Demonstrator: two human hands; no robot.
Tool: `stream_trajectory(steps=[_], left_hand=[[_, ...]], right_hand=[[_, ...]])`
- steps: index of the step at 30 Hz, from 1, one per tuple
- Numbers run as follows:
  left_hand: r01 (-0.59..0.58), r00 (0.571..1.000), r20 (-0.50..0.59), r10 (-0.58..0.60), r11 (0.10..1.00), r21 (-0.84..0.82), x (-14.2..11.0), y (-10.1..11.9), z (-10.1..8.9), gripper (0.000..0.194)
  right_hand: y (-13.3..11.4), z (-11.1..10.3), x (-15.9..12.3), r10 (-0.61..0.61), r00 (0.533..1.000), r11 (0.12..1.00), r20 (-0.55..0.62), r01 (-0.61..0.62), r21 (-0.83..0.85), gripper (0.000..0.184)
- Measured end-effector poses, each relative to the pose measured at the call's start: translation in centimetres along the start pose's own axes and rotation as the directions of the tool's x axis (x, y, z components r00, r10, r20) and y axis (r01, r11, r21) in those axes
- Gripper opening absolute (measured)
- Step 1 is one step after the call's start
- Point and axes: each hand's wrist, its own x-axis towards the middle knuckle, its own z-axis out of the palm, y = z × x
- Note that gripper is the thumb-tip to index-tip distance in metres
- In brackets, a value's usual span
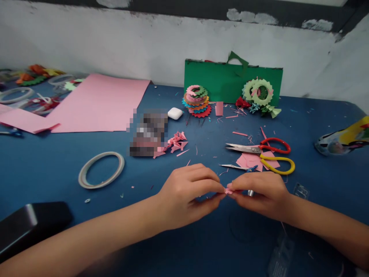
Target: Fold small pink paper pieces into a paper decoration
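A small, creased pink paper piece (228,191) is pinched between the nearly closed fingertips of the left hand (193,196) and right hand (261,194), above the blue table (201,246), just below the scissors (253,150).

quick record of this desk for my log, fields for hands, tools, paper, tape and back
left hand: pinching small pink paper piece
right hand: pinching same piece, opposite side
tools: red-and-yellow-handled scissors, open; small blue-ended tool nearer the hands
paper: cut pink pieces partly under scissors; large pink sheet, left
tape: pale roll, left
back: green board, upright
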Motion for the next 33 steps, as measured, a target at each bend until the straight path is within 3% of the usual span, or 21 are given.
stream_trajectory(steps=[6,10,16,20,22,26,28,33], left_hand=[[0.047,0.999,-0.018,-0.048,0.995,-0.088,-0.1,0.2,0.3,0.009],[0.107,0.993,-0.028,-0.113,0.980,-0.170,0.2,0.5,0.3,0.008],[0.239,0.971,0.043,-0.236,0.937,-0.255,0.1,0.6,0.1,0.011],[0.355,0.935,0.102,-0.340,0.900,-0.253,0.0,0.0,0.1,0.010],[0.397,0.916,0.158,-0.370,0.893,-0.213,0.0,-0.3,0.1,0.009],[0.381,0.923,0.099,-0.372,0.919,-0.104,0.0,-0.6,0.3,0.020],[0.398,0.916,0.107,-0.387,0.909,-0.122,0.0,-0.4,0.3,0.022],[0.549,0.835,0.204,-0.512,0.806,-0.222,0.2,0.2,0.3,0.014]], right_hand=[[0.0,-0.1,-0.1,-0.145,0.989,0.983,0.023,0.146,-0.114,0.015],[0.1,0.0,0.0,-0.116,0.993,0.991,0.005,0.116,-0.072,0.012],[-0.1,0.0,0.3,-0.058,0.998,0.996,-0.010,0.059,0.062,0.009],[-0.3,-0.9,0.6,0.069,0.997,0.995,-0.041,-0.066,0.071,0.010],[-0.3,-1.3,0.8,0.216,0.976,0.968,-0.002,-0.214,0.128,0.009],[0.1,-1.1,0.8,0.512,0.844,0.773,0.162,-0.534,0.342,0.012],[0.2,-0.6,0.8,0.541,0.819,0.723,0.191,-0.569,0.392,0.013],[-0.1,0.2,0.5,0.548,0.802,0.703,0.238,-0.595,0.388,0.013]])
